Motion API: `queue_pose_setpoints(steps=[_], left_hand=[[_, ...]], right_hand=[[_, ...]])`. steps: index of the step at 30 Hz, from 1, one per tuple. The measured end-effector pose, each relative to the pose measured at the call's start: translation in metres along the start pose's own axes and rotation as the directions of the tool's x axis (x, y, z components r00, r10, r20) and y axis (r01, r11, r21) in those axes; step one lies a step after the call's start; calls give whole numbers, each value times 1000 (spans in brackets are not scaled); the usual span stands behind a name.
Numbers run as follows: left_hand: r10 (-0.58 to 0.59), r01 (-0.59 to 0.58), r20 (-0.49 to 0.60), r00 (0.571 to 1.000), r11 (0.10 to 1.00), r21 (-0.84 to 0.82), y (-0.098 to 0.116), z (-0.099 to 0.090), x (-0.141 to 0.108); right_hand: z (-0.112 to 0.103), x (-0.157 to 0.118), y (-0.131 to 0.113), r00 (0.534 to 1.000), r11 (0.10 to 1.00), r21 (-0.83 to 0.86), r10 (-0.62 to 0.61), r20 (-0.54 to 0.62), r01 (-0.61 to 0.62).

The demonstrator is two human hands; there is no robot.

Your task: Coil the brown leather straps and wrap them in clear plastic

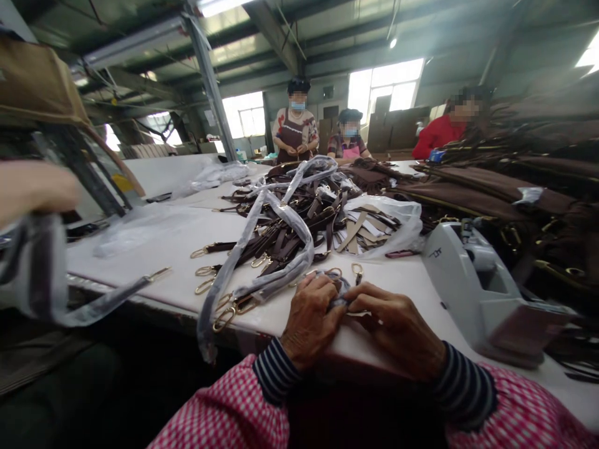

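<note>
At the table's near edge, my left hand point(309, 321) is closed with its fingers bent over a small bundle of plastic-wrapped bag strap point(340, 293). From the other side my right hand point(397, 324) pinches the same bundle, thumb and fingers together. A gold clip point(357, 272) sticks up just beyond my right fingertips. Much of the bundle is hidden under my fingers. Left of my hands, a long strap in clear plastic point(294, 268) loops over the heap and hangs past the table edge. Brown straps with gold clips point(276, 240) lie piled behind it.
A grey-white tape dispenser point(482, 293) stands at right, before stacked brown bags point(510, 187). An open plastic bag of flat strips point(374, 227) lies mid-table point(182, 274). At left, another person's blurred hand point(37, 190) holds a wrapped strap point(47, 268). Several people are beyond the table.
</note>
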State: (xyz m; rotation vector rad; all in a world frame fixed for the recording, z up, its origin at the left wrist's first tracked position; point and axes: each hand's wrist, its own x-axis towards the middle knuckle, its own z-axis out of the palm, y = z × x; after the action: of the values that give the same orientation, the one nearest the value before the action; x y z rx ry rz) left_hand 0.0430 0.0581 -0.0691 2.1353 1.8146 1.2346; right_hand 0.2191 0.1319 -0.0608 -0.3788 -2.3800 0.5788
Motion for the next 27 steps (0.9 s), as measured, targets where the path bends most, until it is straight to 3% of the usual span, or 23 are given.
queue_pose_setpoints(steps=[8,13,21,27], left_hand=[[-73,75,31,997,994,-74,5,-8,3],[-52,54,26,998,996,-70,8,-9,2],[-230,223,-1,973,943,-248,7,-13,1],[-227,199,-44,973,920,-338,2,-9,2]], right_hand=[[-19,18,3,992,981,172,70,109,-89],[-25,40,13,926,863,370,246,287,-344],[-22,57,15,878,842,338,283,386,-420],[-26,85,27,785,807,321,259,562,-496]])
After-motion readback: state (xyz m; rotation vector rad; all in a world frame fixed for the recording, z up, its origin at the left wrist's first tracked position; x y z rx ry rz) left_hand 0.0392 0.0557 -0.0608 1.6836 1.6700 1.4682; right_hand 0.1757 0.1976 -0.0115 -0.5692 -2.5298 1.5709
